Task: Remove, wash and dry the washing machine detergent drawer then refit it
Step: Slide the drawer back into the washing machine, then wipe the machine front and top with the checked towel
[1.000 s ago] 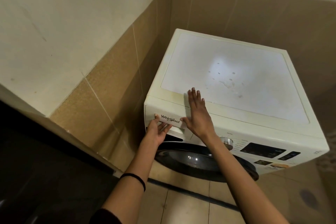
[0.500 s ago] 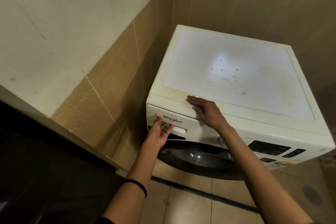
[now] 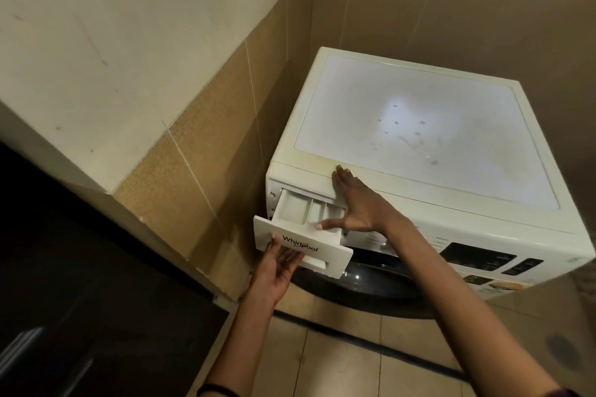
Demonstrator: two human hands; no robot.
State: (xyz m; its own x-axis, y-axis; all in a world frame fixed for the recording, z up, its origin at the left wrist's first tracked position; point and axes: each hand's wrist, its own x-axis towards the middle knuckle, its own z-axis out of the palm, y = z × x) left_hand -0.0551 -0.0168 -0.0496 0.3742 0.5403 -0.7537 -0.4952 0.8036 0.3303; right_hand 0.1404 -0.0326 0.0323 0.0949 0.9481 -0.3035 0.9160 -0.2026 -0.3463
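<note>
Pulled partway out now, the white plastic detergent drawer (image 3: 296, 209) juts from the cream washing machine's (image 3: 419, 126) near-left corner; the left hand (image 3: 277, 271) clamps its grip on the front, while the right hand (image 3: 358, 206) presses flat, grip apart.

Drawer (image 3: 309, 208) rear hidden inside washer (image 3: 419, 126). Left grip (image 3: 277, 271) fingertip ends unclear at drawer's handle recess. Panel (image 3: 477, 256) labels too small to read. Door (image 3: 371, 282) mostly covered by drawer and right arm (image 3: 451, 284). Dark unit (image 3: 80, 284) at left cut by frame edge.
</note>
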